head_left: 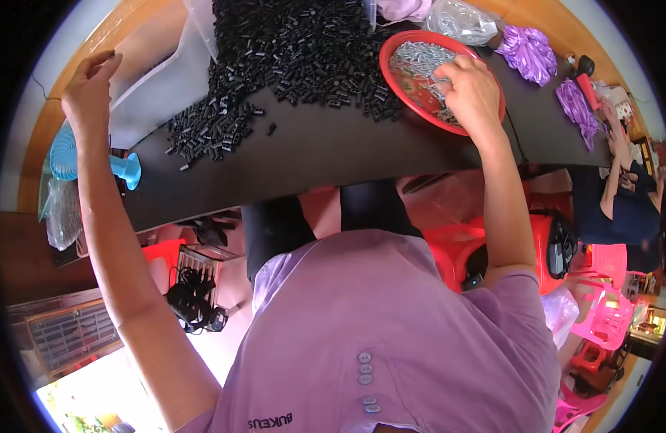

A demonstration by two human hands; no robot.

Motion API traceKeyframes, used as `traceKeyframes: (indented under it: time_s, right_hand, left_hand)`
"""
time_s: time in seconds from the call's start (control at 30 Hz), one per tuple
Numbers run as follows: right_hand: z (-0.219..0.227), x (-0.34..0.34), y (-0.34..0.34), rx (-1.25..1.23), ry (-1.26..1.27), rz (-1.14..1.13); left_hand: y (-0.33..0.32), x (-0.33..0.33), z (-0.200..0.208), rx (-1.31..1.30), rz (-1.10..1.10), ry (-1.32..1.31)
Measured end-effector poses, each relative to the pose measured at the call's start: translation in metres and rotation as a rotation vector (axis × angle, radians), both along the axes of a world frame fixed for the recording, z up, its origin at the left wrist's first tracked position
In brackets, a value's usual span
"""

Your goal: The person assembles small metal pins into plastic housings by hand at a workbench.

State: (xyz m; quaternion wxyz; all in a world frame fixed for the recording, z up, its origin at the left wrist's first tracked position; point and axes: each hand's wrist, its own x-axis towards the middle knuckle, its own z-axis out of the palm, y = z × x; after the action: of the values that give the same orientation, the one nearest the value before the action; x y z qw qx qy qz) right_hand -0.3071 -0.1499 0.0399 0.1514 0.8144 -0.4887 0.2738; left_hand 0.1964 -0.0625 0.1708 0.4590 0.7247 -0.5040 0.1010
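Note:
My left hand [91, 90] is raised at the far left, by the wall of a translucent white plastic bin [163, 90]. Its fingers are curled together, and a tiny dark spot shows at the fingertips, too small to name. Over a red round basin [392, 76], my right hand [470, 90] reaches down with bent, closed fingers. They touch small silver metal pieces [421, 59] that look like screws or pins; whether any are gripped is hidden. A large heap of short black cylindrical pieces [297, 54] spreads over the dark table between my hands.
A blue handheld fan [64, 153] stands at the table's left end beside a clear plastic bag [63, 213]. Clear plastic [462, 23] and purple bags [527, 54] lie beyond the basin. Another person [618, 198] works at the right. Red stools [452, 249] stand below the table.

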Motion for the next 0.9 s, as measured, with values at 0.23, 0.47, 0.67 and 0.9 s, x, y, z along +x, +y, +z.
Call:
traceKeyframes:
  time_s: [0.23,0.47,0.67,0.9]
  right_hand:
    - [-0.010,0.007,-0.003,0.144,0.071,0.249]
    - [-0.011,0.007,-0.009,0.220,0.105,0.342]
    - [-0.012,0.006,-0.012,0.171,0.094,0.438]
    - [-0.013,0.005,-0.013,0.138,0.074,0.425]
  left_hand:
    - [-0.012,-0.098,-0.062,-0.105,-0.258,-0.228]
    - [0.025,-0.209,-0.137,0.137,-0.737,0.039]
    - [0.040,-0.227,-0.155,0.139,-0.698,-0.007]
    - [0.044,-0.229,-0.151,0.191,-0.640,0.129]
